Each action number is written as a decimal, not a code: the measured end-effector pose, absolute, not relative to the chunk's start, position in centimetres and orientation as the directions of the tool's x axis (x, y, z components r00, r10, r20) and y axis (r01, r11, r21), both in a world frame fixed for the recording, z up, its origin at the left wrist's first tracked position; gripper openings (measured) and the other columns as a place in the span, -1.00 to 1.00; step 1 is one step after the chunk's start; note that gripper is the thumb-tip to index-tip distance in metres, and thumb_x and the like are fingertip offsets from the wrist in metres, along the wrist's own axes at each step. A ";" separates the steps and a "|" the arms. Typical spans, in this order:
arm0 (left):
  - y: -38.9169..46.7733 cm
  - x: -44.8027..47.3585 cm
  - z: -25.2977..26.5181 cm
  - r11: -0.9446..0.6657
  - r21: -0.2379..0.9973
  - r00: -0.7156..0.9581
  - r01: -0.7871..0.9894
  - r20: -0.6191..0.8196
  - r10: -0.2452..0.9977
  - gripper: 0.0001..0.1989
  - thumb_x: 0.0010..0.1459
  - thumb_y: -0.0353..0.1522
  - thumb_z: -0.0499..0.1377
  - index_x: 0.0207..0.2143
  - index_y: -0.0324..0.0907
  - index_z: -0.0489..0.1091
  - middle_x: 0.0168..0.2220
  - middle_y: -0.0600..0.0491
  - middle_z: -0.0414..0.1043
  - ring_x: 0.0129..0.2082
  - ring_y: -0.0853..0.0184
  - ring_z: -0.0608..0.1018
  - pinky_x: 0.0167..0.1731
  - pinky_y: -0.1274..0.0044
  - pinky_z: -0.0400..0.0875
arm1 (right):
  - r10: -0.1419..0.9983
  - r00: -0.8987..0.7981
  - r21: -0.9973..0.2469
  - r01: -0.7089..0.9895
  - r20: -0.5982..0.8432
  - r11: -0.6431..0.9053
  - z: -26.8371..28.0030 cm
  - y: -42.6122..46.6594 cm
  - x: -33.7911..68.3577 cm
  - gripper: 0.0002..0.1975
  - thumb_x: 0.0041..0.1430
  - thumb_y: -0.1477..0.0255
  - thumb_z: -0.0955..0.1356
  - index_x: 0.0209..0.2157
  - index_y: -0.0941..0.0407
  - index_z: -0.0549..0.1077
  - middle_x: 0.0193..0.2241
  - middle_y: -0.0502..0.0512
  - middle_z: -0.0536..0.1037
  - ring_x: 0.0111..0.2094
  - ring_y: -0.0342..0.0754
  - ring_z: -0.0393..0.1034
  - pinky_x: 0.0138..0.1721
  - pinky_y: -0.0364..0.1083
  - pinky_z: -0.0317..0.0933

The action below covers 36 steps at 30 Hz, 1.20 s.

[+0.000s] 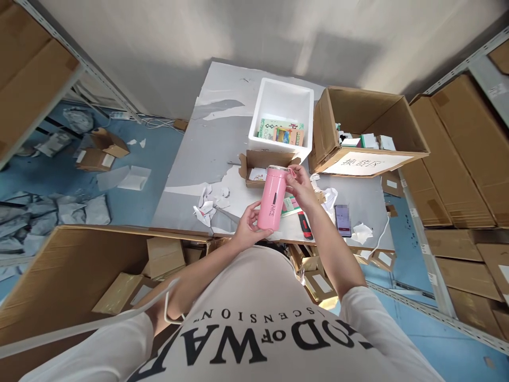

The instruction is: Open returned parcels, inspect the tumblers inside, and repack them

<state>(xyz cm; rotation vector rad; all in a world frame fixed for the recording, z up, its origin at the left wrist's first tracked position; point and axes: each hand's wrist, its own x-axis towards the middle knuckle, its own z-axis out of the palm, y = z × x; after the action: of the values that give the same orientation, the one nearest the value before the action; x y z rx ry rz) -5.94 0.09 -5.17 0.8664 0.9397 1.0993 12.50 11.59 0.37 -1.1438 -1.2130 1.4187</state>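
Observation:
A pink tumbler bottle [273, 199] with dark lettering is held slightly tilted above the near part of the table. My left hand [251, 229] is closed around its lower end. At the top, my right hand [300, 187] grips the bottle's rim and its small pink strap loop. Just behind the bottle sits a small opened cardboard box [265, 159] with white paper inside. Under my right wrist lie a green-and-pink card [290, 205] and a red-and-black box cutter [305, 225].
A white foam box [281, 95] holds printed booklets. Beside it stands a large cardboard carton [366, 106] with small packets inside. A phone [342, 220] and crumpled paper [205, 205] lie on the table [185, 175]. Boxes fill a big carton [71, 265] at lower left; shelves flank both sides.

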 end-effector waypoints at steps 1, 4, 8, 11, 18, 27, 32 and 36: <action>0.0 -6.0 -5.0 0.260 0.893 0.213 -0.369 -0.191 0.958 -0.08 -0.28 -0.33 0.49 0.15 -0.04 0.15 -0.10 -0.02 0.42 -0.13 0.29 0.51 -0.16 0.44 0.47 | 0.984 -0.170 -0.996 -0.058 -0.052 -0.062 0.3 11.7 12.8 -0.40 -0.03 -0.13 0.38 -0.07 -0.06 0.29 -0.09 0.04 0.45 -0.19 -0.05 0.43 -0.21 0.00 0.42; -0.1 -6.2 -4.4 0.389 0.774 0.347 -0.499 -0.233 0.909 -0.21 -0.23 -0.29 0.45 0.07 -0.05 0.18 -0.20 0.05 0.48 -0.30 0.34 0.54 -0.21 0.41 0.49 | 0.963 -0.265 -0.999 -0.033 0.039 0.031 0.6 11.9 13.9 -0.21 0.02 -0.31 0.12 0.03 -0.01 0.32 -0.08 0.17 0.49 -0.12 0.06 0.43 -0.16 0.10 0.38; 0.0 -6.2 -3.3 0.558 0.587 0.507 -0.587 -0.271 0.818 -0.38 -0.16 -0.24 0.34 0.01 -0.07 0.28 -0.14 -0.02 0.49 -0.20 0.16 0.58 -0.16 0.25 0.50 | 0.931 -0.357 -0.996 -0.048 0.082 0.069 1.6 12.0 14.6 -0.15 -0.08 -0.32 0.23 0.03 0.03 0.36 -0.08 0.24 0.52 -0.07 0.15 0.42 -0.14 0.16 0.35; 0.2 -5.9 -2.9 0.597 0.551 0.556 -0.583 -0.265 0.788 -0.37 -0.11 -0.16 0.25 0.05 -0.14 0.30 -0.05 -0.12 0.47 -0.04 0.00 0.55 -0.07 0.18 0.45 | 0.933 -0.355 -0.996 -0.079 0.059 0.033 1.9 12.2 14.7 -0.22 -0.17 -0.21 0.40 0.01 -0.03 0.34 -0.10 0.16 0.54 -0.12 0.10 0.45 -0.19 0.10 0.38; 0.4 -4.5 -4.4 0.274 0.854 0.102 -0.442 -0.256 0.961 -0.20 -0.35 -0.22 0.49 -0.02 -0.10 0.26 0.06 -0.06 0.28 -0.02 0.21 0.47 -0.14 0.43 0.46 | 0.968 -0.246 -0.994 -0.081 -0.050 -0.072 2.5 12.9 14.4 -0.36 -0.19 -0.01 0.52 -0.08 -0.04 0.40 -0.15 0.03 0.54 -0.20 -0.01 0.47 -0.30 -0.04 0.43; -0.2 -4.2 -4.3 0.285 0.813 0.052 -0.507 -0.301 0.952 -0.43 -0.23 -0.21 0.44 -0.20 -0.13 0.27 -0.23 0.09 0.40 -0.26 0.38 0.51 -0.16 0.45 0.47 | 0.958 -0.282 -0.998 -0.017 -0.048 -0.055 2.8 13.1 14.8 -0.41 -0.09 -0.09 0.44 -0.07 -0.07 0.42 -0.11 0.03 0.52 -0.17 0.00 0.46 -0.25 0.01 0.43; -0.3 -4.5 -4.0 0.454 0.626 0.280 -0.634 -0.361 0.890 -0.46 -0.06 -0.03 0.27 -0.09 -0.13 0.31 -0.15 -0.01 0.51 -0.20 0.21 0.59 -0.12 0.30 0.49 | 0.942 -0.327 -0.997 -0.009 0.069 0.070 3.1 13.7 15.9 -0.27 -0.18 -0.28 0.34 -0.12 -0.03 0.42 0.10 0.10 0.42 0.04 0.14 0.39 -0.15 0.11 0.39; -0.4 -4.2 -3.7 0.577 0.520 0.405 -0.630 -0.414 0.815 -0.40 -0.01 0.02 0.20 -0.04 -0.19 0.34 -0.19 -0.09 0.56 -0.23 0.13 0.62 -0.12 0.28 0.51 | 0.927 -0.369 -0.997 -0.040 0.071 0.061 3.8 13.5 15.6 -0.27 -0.22 -0.27 0.37 -0.16 -0.03 0.36 0.05 0.16 0.48 0.04 0.17 0.40 -0.18 0.13 0.37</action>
<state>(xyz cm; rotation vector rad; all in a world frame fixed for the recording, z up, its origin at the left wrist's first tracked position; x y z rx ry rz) -4.16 -0.38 -3.70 0.3020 0.6923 0.9290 15.58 13.49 3.81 -0.9341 -1.4912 1.4414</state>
